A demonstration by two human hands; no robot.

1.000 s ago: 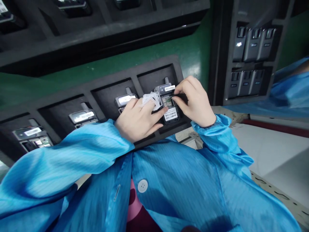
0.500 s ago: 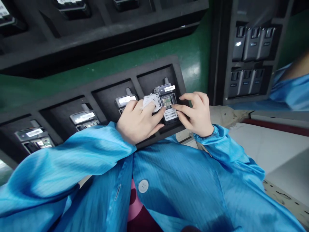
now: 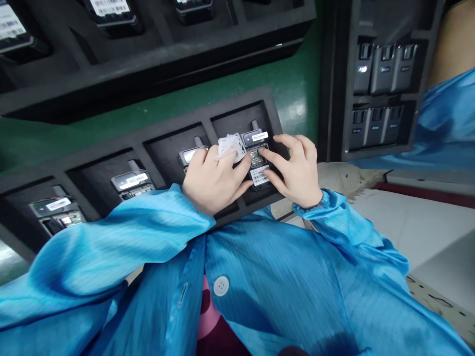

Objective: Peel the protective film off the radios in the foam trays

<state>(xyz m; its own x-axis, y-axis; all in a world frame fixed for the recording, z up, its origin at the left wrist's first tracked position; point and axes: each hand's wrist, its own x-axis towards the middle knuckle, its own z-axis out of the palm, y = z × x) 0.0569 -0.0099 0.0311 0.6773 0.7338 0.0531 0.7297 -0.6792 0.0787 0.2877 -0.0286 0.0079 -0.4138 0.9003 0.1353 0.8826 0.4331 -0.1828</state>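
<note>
A small black device (image 3: 256, 148) with its back open and white barcode labels lies in the rightmost pocket of a black foam tray (image 3: 166, 131). My left hand (image 3: 215, 180) rests on the tray beside it, fingers closed on a bunch of small white plastic pieces (image 3: 230, 145). My right hand (image 3: 297, 170) lies on the device's right side, its fingers stretched out and the index fingertip pressing on the open compartment. Three more devices (image 3: 131, 181) sit in the tray's other pockets to the left.
A second foam tray (image 3: 148, 44) with labelled devices lies farther back on the green surface (image 3: 297, 89). To the right stands a black tray (image 3: 382, 79) holding rows of grey parts. Another person's blue sleeve (image 3: 449, 123) shows at the right edge.
My right hand moved from the top of the device down its right side and now stretches its fingers over the open compartment. My left hand shifted slightly upward with the white pieces.
</note>
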